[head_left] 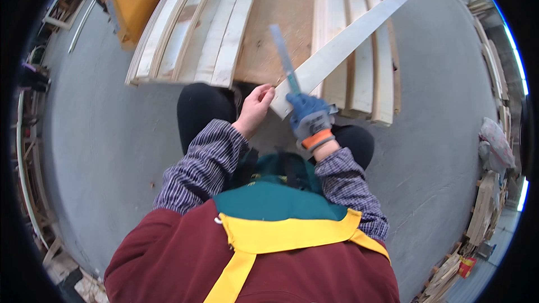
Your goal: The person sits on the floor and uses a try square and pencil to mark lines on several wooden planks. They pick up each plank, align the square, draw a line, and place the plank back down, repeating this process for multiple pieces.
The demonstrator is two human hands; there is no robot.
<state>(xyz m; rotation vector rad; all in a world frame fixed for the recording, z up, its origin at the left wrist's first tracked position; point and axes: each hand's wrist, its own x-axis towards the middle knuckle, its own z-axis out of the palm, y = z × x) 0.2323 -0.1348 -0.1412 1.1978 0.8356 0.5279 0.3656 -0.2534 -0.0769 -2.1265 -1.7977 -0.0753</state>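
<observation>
A long pale wooden board [351,42] lies slantwise over the stacked planks, its near end close to my knees. My bare left hand [255,109] is closed at the left edge of that near end, fingertips pinching the board there. My right hand [310,118], in a blue and grey glove with an orange cuff, is wrapped round a slim flat tool [282,53] with a greyish blade and a teal part near the grip. Its blade points up and away, above the planks beside the board. Motion blur hides the tool's exact kind.
Beneath the board, long planks stand in a left stack [219,28] and a right stack [362,87], with a brown wooden panel [275,33] between them. A yellow machine part [132,11] stands at the far left. Timber piles [483,207] and a plastic bag [495,146] line the right side.
</observation>
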